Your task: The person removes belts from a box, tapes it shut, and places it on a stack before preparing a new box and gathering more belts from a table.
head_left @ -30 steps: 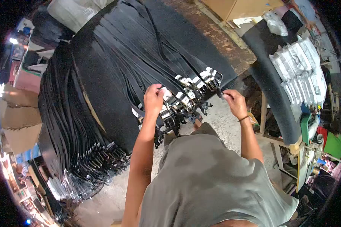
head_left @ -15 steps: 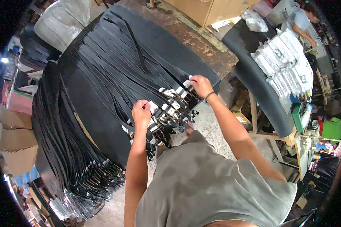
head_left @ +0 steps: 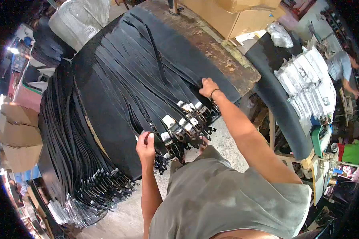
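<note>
Black belts (head_left: 127, 71) lie side by side along a dark tabletop (head_left: 103, 115), with metal buckles and white tags (head_left: 168, 120) bunched at the near edge. At the left side of this bunch is my left hand (head_left: 146, 146), its fingers curled and thumb raised; what lies between them is hidden. My right hand (head_left: 208, 87) is closed over a belt at the right side of the row, just above the buckle end. The fingertips there are partly hidden. Some buckles hang over the edge in front of my shirt.
A second thick bundle of belts (head_left: 64, 135) hangs over the left side. Cardboard boxes (head_left: 235, 18) stand at the back. To the right, plastic-wrapped packs (head_left: 307, 83) sit on a dark padded bench (head_left: 283, 115). Another person (head_left: 341, 67) is at the far right.
My left hand has moved down and away from the white tag toward the left end of the buckles. My right hand has shifted from a tag up onto the belts. The camera view has shifted slightly.
</note>
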Motion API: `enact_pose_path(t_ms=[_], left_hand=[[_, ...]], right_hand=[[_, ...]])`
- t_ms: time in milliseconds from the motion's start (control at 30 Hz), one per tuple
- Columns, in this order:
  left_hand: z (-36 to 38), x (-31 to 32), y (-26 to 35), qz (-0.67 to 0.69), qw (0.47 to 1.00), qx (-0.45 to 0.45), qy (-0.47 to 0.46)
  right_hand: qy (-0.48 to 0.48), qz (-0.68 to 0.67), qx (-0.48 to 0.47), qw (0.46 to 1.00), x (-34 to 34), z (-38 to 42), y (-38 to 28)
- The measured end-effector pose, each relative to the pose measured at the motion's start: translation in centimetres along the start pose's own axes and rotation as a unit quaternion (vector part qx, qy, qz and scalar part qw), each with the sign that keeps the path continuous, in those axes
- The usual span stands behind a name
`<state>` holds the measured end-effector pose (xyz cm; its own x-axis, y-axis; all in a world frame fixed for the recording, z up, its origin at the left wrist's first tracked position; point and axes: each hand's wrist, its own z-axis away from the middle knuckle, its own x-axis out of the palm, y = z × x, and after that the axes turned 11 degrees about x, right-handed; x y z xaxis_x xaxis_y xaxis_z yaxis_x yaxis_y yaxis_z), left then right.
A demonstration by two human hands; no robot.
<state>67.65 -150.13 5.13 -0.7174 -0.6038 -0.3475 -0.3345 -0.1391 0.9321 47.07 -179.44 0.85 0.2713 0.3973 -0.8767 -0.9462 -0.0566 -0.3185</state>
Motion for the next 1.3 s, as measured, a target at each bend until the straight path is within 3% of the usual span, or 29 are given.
enact_pose_path(t_ms=[67, 100, 167, 200, 233, 300, 500, 533, 567, 633, 767, 867, 1000, 1100, 1300], left_hand=[[1.1, -1.5, 0.5, -0.006, 0.999, -0.03, 0.019], [1.4, -1.7, 1.2, -0.034, 0.998, -0.014, 0.043], [1.9, -2.8, 0.3, -0.006, 0.996, -0.078, 0.052], [2.1, -3.0, 1.2, -0.013, 0.997, -0.056, 0.056], [2.0, -3.0, 0.9, -0.008, 0.997, -0.056, 0.059], [1.9, -3.3, 0.1, 0.003, 0.995, -0.074, 0.06], [0.0, -1.8, 1.6, 0.098, 0.994, -0.047, 0.027], [-0.4, -1.4, 1.5, 0.092, 0.995, -0.039, 0.026], [-0.6, -1.1, 1.5, 0.086, 0.995, -0.033, 0.025], [-0.8, -0.9, 2.3, 0.09, 0.993, -0.074, 0.011], [-0.6, -0.4, 1.6, 0.089, 0.994, -0.062, 0.008], [-0.3, -0.6, 1.5, 0.063, 0.998, 0.019, 0.013], [0.2, -1.3, 1.0, 0.058, 0.998, 0.006, 0.024], [0.2, -1.0, 0.6, 0.066, 0.997, -0.013, 0.028], [-0.3, -0.6, 0.4, 0.058, 0.998, 0.002, 0.006]], right_hand=[[-0.013, -0.019, -0.033, 0.999, -0.3, -2.4, 0.9], [-0.077, -0.074, -0.01, 0.994, -2.3, -2.3, 0.6], [-0.04, -0.164, -0.074, 0.983, -3.2, -3.7, 1.9], [-0.125, -0.257, -0.006, 0.958, -4.5, -3.8, 1.4], [-0.1, -0.327, 0.005, 0.94, -5.3, -3.4, 1.1], [-0.198, -0.411, 0.03, 0.89, -8.7, -1.5, -0.4], [-0.213, -0.186, 0.001, 0.959, -8.9, -3.3, -2.4], [-0.292, -0.185, 0.017, 0.938, -8.3, -3.3, -2.6], [-0.295, -0.184, 0.019, 0.937, -7.6, -3.3, -2.8], [-0.388, -0.189, 0.016, 0.902, -6.5, -1.3, -4.5], [-0.322, -0.034, 0.024, 0.946, -5.6, 3.2, -9.1], [-0.174, 0.109, -0.054, 0.977, -0.5, 1.7, -8.2], [-0.187, 0.116, 0.022, 0.975, -0.6, 2.7, -8.9], [-0.121, 0.108, 0.019, 0.987, -0.4, 3.9, -8.9], [-0.104, 0.086, 0.063, 0.989, 0.3, 3.8, -8.6]])
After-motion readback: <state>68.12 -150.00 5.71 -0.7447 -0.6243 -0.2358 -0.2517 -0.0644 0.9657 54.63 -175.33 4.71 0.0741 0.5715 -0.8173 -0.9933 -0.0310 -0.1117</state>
